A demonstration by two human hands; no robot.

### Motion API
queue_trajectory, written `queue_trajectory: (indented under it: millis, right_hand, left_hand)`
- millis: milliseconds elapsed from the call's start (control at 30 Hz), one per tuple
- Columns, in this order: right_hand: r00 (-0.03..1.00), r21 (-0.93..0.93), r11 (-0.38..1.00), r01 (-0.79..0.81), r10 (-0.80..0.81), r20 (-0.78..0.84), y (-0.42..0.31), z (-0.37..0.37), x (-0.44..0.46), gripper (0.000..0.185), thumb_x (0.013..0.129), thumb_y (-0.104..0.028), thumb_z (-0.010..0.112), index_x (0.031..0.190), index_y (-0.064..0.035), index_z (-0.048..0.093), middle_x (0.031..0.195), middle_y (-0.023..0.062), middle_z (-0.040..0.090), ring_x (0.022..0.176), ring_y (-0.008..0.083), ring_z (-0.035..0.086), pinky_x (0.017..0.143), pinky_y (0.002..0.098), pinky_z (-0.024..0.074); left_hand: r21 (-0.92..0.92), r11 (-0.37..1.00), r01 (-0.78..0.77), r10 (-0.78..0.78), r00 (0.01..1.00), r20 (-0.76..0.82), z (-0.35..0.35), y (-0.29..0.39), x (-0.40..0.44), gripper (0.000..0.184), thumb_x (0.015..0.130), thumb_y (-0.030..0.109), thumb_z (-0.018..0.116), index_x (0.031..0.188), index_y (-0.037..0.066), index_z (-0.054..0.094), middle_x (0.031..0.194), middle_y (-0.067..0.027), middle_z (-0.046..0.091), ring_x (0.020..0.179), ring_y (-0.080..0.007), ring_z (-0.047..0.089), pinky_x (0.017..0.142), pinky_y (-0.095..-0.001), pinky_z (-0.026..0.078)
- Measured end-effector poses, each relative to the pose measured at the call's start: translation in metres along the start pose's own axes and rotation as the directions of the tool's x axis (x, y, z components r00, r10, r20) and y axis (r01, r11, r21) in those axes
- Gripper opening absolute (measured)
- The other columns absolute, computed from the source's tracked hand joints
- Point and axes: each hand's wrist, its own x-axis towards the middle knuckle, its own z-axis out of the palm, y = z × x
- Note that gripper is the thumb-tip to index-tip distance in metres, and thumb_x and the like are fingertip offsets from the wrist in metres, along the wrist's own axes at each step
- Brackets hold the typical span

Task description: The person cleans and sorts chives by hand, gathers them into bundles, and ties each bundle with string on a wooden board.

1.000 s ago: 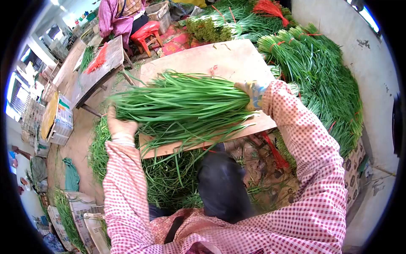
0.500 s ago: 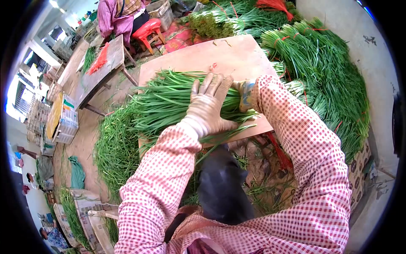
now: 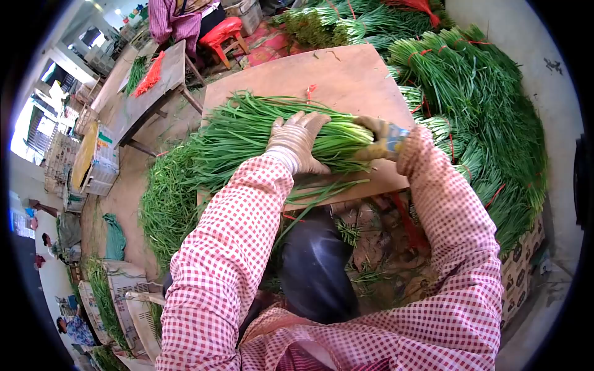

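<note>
A loose bunch of garlic chives [image 3: 238, 133] lies across the wooden board, green leaf tips to the left and pale stem ends to the right. My left hand [image 3: 298, 141], in a beige glove, grips it from above around the middle, thumb on the near side. At the stem ends, my right hand [image 3: 380, 138], gloved with a blue patch, closes around the pale stalks; part of its fingers is hidden. A few stray chives [image 3: 328, 191] lie apart along the board's near edge. Beyond the bunch is a small red tie [image 3: 310, 90].
The board [image 3: 346, 71] stands before my knees. Tied chive bundles [image 3: 476, 117] are piled at the right against the wall. Loose greens [image 3: 164, 204] heap at the left. Farther off are another table [image 3: 154, 102], a red stool [image 3: 221, 38] and a seated person [image 3: 179, 21].
My right hand has shifted slightly right and now wraps the stem ends, more of it showing. My left fingers, spread before, are now bent more closely over the bunch.
</note>
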Motion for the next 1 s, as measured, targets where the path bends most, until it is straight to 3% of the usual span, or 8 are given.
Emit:
queue_trajectory:
  millis: [100, 167, 200, 233, 300, 433, 767, 1000]
  right_hand:
    - [0.901, 0.238, 0.87, -0.433, 0.425, 0.086, -0.014, -0.046, -0.052, 0.081, 0.068, -0.036, 0.08, 0.131, 0.0019, 0.046, 0.11, 0.0161, 0.061, 0.104, 0.026, 0.06, 0.09, 0.0366, 0.0491]
    - [0.938, -0.06, 0.959, -0.277, 0.256, -0.236, -0.021, -0.057, -0.072, 0.082, 0.066, -0.04, 0.082, 0.13, -0.0007, 0.048, 0.113, 0.0174, 0.06, 0.106, 0.0298, 0.059, 0.091, 0.0383, 0.0493]
    - [0.956, -0.341, 0.919, -0.197, 0.103, -0.275, -0.029, -0.058, -0.073, 0.09, 0.065, -0.043, 0.082, 0.135, -0.0023, 0.042, 0.127, 0.0205, 0.053, 0.12, 0.0353, 0.051, 0.1, 0.0437, 0.0433]
    - [0.953, -0.344, 0.916, -0.207, 0.109, -0.283, -0.039, -0.049, -0.07, 0.09, 0.065, -0.043, 0.082, 0.135, -0.0023, 0.042, 0.127, 0.0205, 0.053, 0.12, 0.0353, 0.051, 0.1, 0.0437, 0.0433]
    - [0.965, -0.755, 0.656, -0.02, -0.185, -0.187, -0.084, -0.011, -0.05, 0.104, 0.062, -0.046, 0.083, 0.142, -0.0038, 0.032, 0.142, 0.0214, 0.039, 0.135, 0.0376, 0.034, 0.11, 0.0473, 0.0309]
    - [0.992, -0.829, 0.546, 0.125, -0.091, 0.09, -0.088, 0.046, -0.013, 0.119, 0.055, -0.046, 0.084, 0.149, -0.009, 0.021, 0.152, 0.0187, 0.024, 0.142, 0.0369, 0.02, 0.116, 0.0492, 0.0171]
    - [0.952, -0.871, 0.492, 0.013, -0.273, -0.14, -0.07, 0.062, 0.002, 0.116, 0.051, -0.045, 0.085, 0.146, -0.0133, 0.027, 0.143, 0.0118, 0.036, 0.129, 0.034, 0.04, 0.104, 0.0484, 0.0336]
    - [0.965, -0.713, 0.654, -0.255, 0.122, -0.233, -0.093, 0.052, 0.019, 0.097, 0.058, -0.036, 0.082, 0.139, -0.0102, 0.035, 0.131, 0.0137, 0.049, 0.117, 0.0315, 0.052, 0.095, 0.0437, 0.0439]
  left_hand:
    - [-0.01, 1.0, 0.023, -0.022, 0.999, 0.032, -0.005, 0.003, -0.001, 0.104, 0.05, 0.047, 0.087, 0.138, 0.017, 0.04, 0.141, -0.0101, 0.044, 0.136, -0.0321, 0.034, 0.109, -0.0531, 0.026]
    - [-0.01, 1.0, 0.015, -0.015, 1.0, 0.013, -0.003, 0.003, -0.001, 0.104, 0.05, 0.048, 0.087, 0.137, 0.017, 0.04, 0.138, -0.0101, 0.047, 0.135, -0.0307, 0.036, 0.108, -0.0526, 0.027]
    - [-0.011, 1.0, 0.019, -0.018, 1.0, 0.026, -0.004, 0.003, -0.001, 0.104, 0.05, 0.048, 0.087, 0.137, 0.018, 0.041, 0.137, -0.01, 0.048, 0.134, -0.0304, 0.037, 0.108, -0.0526, 0.028]
    - [-0.009, 1.0, 0.021, -0.02, 0.999, 0.035, -0.006, 0.003, -0.001, 0.103, 0.05, 0.047, 0.087, 0.137, 0.018, 0.041, 0.136, -0.0098, 0.049, 0.133, -0.0301, 0.038, 0.107, -0.0525, 0.028]
    - [-0.025, 1.0, 0.018, -0.017, 0.999, 0.03, -0.012, 0.005, -0.003, 0.103, 0.05, 0.048, 0.087, 0.137, 0.018, 0.042, 0.135, -0.0093, 0.049, 0.131, -0.0294, 0.04, 0.107, -0.0525, 0.029]
    - [-0.073, 0.997, 0.04, -0.031, 0.993, 0.113, -0.014, 0.0, 0.001, 0.097, 0.052, 0.046, 0.087, 0.134, 0.019, 0.044, 0.135, -0.0078, 0.049, 0.13, -0.0276, 0.041, 0.107, -0.0518, 0.029]
    - [-0.253, 0.967, -0.033, 0.071, 0.987, 0.143, -0.023, -0.019, 0.016, 0.091, 0.046, 0.043, 0.087, 0.123, 0.008, 0.052, 0.121, -0.0162, 0.06, 0.115, -0.0326, 0.055, 0.096, -0.0395, 0.044]
    - [-0.521, 0.851, -0.072, 0.234, 0.939, 0.252, -0.023, -0.032, 0.029, 0.106, 0.049, 0.049, 0.086, 0.133, 0.003, 0.042, 0.131, -0.0207, 0.052, 0.125, -0.034, 0.047, 0.105, -0.0374, 0.036]
